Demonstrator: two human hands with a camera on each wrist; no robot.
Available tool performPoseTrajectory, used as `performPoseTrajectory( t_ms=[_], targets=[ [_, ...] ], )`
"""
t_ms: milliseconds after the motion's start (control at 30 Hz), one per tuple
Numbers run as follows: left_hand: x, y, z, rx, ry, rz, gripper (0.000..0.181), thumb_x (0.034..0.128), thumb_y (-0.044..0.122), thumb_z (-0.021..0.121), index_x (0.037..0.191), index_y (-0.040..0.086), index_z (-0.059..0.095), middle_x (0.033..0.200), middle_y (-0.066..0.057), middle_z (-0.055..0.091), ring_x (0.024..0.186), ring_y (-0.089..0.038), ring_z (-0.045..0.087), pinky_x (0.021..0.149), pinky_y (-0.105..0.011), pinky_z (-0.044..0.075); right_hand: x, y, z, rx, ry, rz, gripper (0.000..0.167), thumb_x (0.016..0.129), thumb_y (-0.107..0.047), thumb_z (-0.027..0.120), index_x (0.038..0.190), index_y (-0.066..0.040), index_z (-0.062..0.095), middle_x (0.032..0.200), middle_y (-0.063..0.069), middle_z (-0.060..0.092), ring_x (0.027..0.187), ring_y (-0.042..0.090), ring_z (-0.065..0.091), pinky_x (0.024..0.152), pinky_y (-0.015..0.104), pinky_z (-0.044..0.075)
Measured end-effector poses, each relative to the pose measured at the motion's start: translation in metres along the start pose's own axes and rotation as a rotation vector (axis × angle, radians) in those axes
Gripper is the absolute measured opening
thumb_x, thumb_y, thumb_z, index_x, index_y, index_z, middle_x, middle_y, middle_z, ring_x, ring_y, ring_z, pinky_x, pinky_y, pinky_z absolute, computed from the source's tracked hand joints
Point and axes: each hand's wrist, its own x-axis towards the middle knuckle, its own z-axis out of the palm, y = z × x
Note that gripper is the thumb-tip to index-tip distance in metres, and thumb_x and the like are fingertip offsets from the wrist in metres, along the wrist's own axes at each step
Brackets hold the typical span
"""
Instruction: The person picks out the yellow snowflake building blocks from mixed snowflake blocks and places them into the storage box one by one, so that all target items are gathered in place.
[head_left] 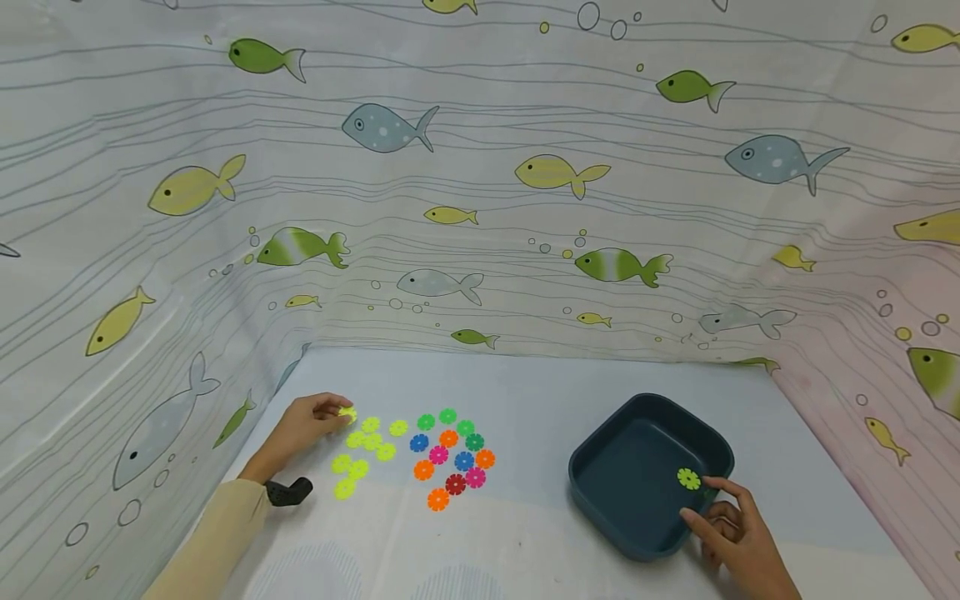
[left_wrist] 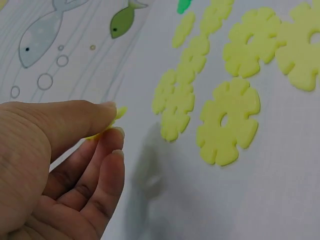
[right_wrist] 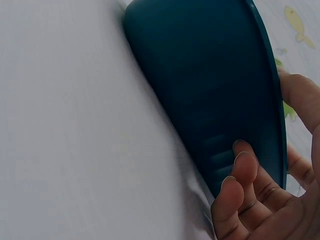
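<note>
My left hand pinches a yellow flower-shaped disc between thumb and fingers, above the table's left side. In the left wrist view only slivers of this disc show past the fingertips. More yellow discs lie on the table beside that hand. At the right, my right hand is over the near right rim of a dark blue square tub. Its thumb and index finger are apart inside the rim; the other fingers bend beside the outer wall. A yellow-green flower disc appears just off the index fingertip, within the tub's outline.
Right of the yellow discs, a loose group of green, blue, orange, pink and dark red flower discs lies on the white table. A fish-patterned sheet walls in the back and both sides. A black strap device sits at my left wrist.
</note>
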Motion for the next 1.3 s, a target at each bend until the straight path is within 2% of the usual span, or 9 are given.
performPoseTrajectory(
  t_ms=[233,433,700,900,1133,1300],
  targets=[
    [-0.001,0.008,0.002,-0.060,-0.060,0.062,0.036,0.0933,0.024,0.079,0.124,0.007,0.070,0.108,-0.008,0.071,0.094,-0.021,0.066,0.079,-0.027,0.053,-0.001,-0.001,-0.001,0.012,-0.004,-0.004,0.062,0.101,-0.021,0.069,0.147,-0.014,0.029,0.090,0.013,0.060,0.058,0.029,0.055,0.051,0.039,0.051],
    [0.001,0.019,0.012,-0.103,-0.098,0.090,0.032,0.0933,0.023,0.079,0.121,0.009,0.070,0.106,-0.007,0.072,0.093,-0.024,0.067,0.079,-0.028,0.055,-0.001,-0.001,-0.001,0.029,-0.006,-0.001,0.062,0.100,-0.021,0.070,0.147,-0.016,0.030,0.090,0.012,0.061,0.059,0.028,0.055,0.050,0.040,0.051],
    [0.003,0.039,0.025,-0.142,-0.137,0.120,0.031,0.0931,0.024,0.079,0.118,0.009,0.070,0.106,-0.007,0.072,0.094,-0.028,0.067,0.081,-0.038,0.058,-0.001,-0.001,0.000,0.031,-0.002,-0.001,0.062,0.100,-0.021,0.070,0.147,-0.015,0.030,0.089,0.011,0.060,0.058,0.028,0.055,0.050,0.040,0.051],
    [0.005,0.052,0.033,-0.163,-0.156,0.146,0.030,0.0935,0.023,0.079,0.119,0.010,0.070,0.106,-0.008,0.071,0.094,-0.030,0.066,0.084,-0.041,0.058,-0.001,0.001,0.000,0.026,0.002,-0.008,0.062,0.100,-0.021,0.071,0.146,-0.015,0.030,0.089,0.011,0.060,0.058,0.027,0.055,0.050,0.040,0.051],
    [0.008,0.062,0.042,-0.152,-0.174,0.173,0.029,0.0940,0.022,0.078,0.120,0.011,0.071,0.107,-0.006,0.071,0.092,-0.027,0.064,0.080,-0.027,0.056,0.000,0.004,-0.001,0.026,-0.002,-0.017,0.063,0.100,-0.021,0.071,0.147,-0.015,0.030,0.089,0.012,0.060,0.057,0.027,0.056,0.050,0.039,0.052],
    [0.008,0.073,0.050,-0.153,-0.191,0.215,0.025,0.0949,0.019,0.077,0.119,0.012,0.071,0.108,-0.006,0.071,0.093,-0.027,0.062,0.078,-0.026,0.055,0.000,0.003,-0.001,0.028,-0.002,-0.016,0.063,0.100,-0.020,0.071,0.147,-0.015,0.030,0.089,0.012,0.061,0.057,0.028,0.056,0.050,0.039,0.052]
  ],
)
